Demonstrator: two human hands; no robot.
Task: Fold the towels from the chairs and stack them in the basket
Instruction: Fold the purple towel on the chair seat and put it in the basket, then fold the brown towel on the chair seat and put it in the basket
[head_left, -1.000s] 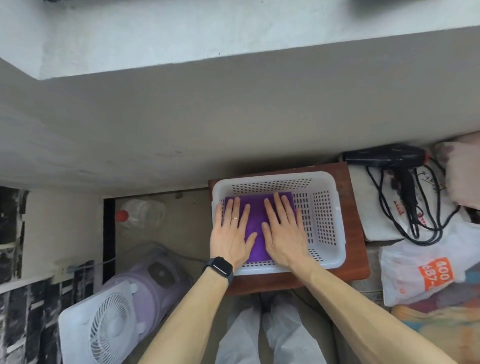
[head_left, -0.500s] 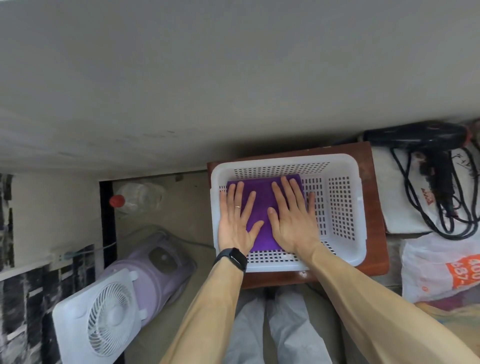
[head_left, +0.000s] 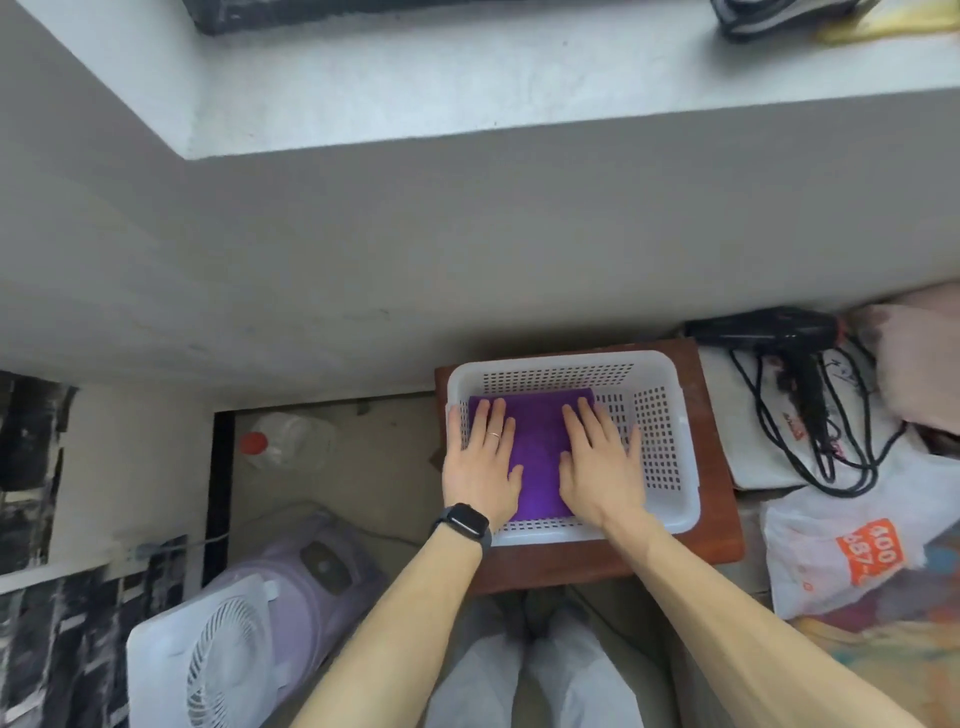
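A folded purple towel (head_left: 537, 447) lies flat in the left part of a white perforated plastic basket (head_left: 670, 441). The basket stands on a small reddish-brown wooden stool (head_left: 719, 519). My left hand (head_left: 480, 462), with a ring and a black watch at the wrist, presses flat on the towel's left side, fingers straight. My right hand (head_left: 600, 467) presses flat on the towel's right edge, fingers spread and straight. A strip of towel shows between the two hands.
A black hair dryer (head_left: 769, 332) with a coiled cord lies on white bags to the right. A white bag with an orange label (head_left: 852, 556) sits below it. A white and lilac fan (head_left: 228, 639) and a clear bottle with red cap (head_left: 283, 441) are on the floor at left. A grey wall rises behind.
My hands have slid apart on the towel, the left toward the basket's left wall and the right toward the middle. The view has tilted up to show the window ledge.
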